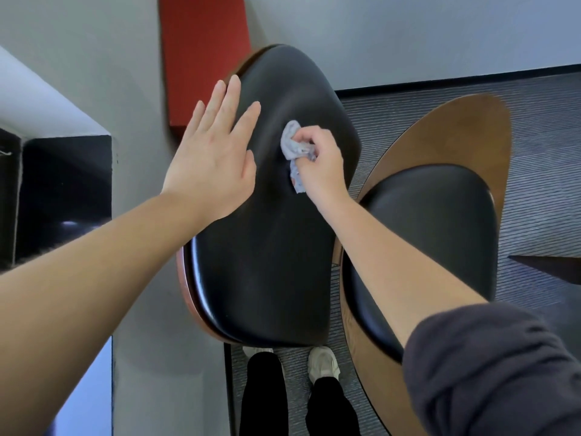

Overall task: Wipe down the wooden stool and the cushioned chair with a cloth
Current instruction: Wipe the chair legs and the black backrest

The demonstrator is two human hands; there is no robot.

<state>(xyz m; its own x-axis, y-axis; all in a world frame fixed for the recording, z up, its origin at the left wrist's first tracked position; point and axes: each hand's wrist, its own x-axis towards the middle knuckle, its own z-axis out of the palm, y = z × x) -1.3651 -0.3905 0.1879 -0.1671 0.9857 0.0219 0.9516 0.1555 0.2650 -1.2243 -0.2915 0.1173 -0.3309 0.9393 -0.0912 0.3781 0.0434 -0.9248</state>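
Note:
A black cushioned chair part [267, 247] with a wooden shell edge fills the middle of the view. My right hand [320, 165] is shut on a crumpled grey-blue cloth [294, 146] and presses it against the upper part of the black cushion. My left hand [213, 158] is flat with fingers spread, resting on the cushion's upper left edge. To the right stands a second black cushion [434, 228] set in a curved brown wooden shell [446, 133].
A grey wall with a red panel [204, 58] is behind the chair. A dark opening [63, 196] lies at the left. Striped grey carpet [534, 184] covers the floor at the right. My feet in white shoes [323, 363] stand below the cushion.

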